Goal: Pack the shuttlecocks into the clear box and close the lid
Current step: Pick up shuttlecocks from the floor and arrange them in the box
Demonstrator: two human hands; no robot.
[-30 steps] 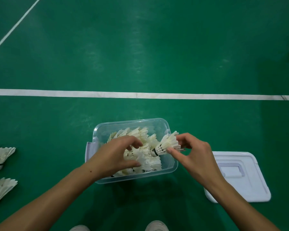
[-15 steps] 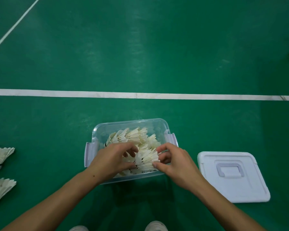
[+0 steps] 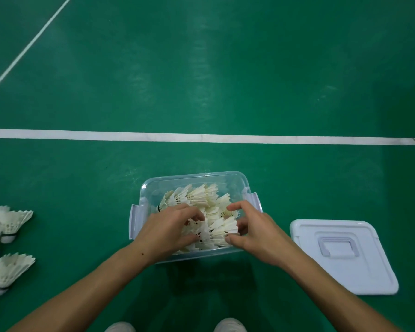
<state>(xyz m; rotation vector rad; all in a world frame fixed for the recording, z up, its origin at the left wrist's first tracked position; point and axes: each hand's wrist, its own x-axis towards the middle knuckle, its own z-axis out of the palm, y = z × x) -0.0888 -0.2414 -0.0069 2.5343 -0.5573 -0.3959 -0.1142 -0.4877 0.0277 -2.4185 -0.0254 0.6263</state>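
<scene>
nearest the camera, two white shoe tips (image 3: 230, 327) peek in at the bottom edge, and both forearms reach forward from there into the clear box (image 3: 192, 179). the left hand (image 3: 168, 230) lies over the left part of the pile with its fingers curled down among the feathers, though i cannot tell whether it truly grips one or only presses. the right hand (image 3: 254, 230) has thumb and curled fingers around a shuttlecock (image 3: 223, 230) lying on its side at the near right of the pile. the packed shuttlecocks (image 3: 197, 196) fill most of the box, their skirts standing up toward the rim, with a little bare room at the far wall.

to do this step well, the held shuttlecock should be nested cork-first into a neighbour's skirt rather than pushed flat, since feathers probably crush under downward force. the left hand can steady the pile so it doesn't spring up. anything above the rim will likely stop the lid seating.

the white lid (image 3: 340, 257) lies handle-up on the floor just right of the box, apart from it. more loose shuttlecocks (image 3: 10, 224) wait well off to the left. beyond the box, a white court line (image 3: 201, 137) crosses the green floor (image 3: 225, 68).
</scene>
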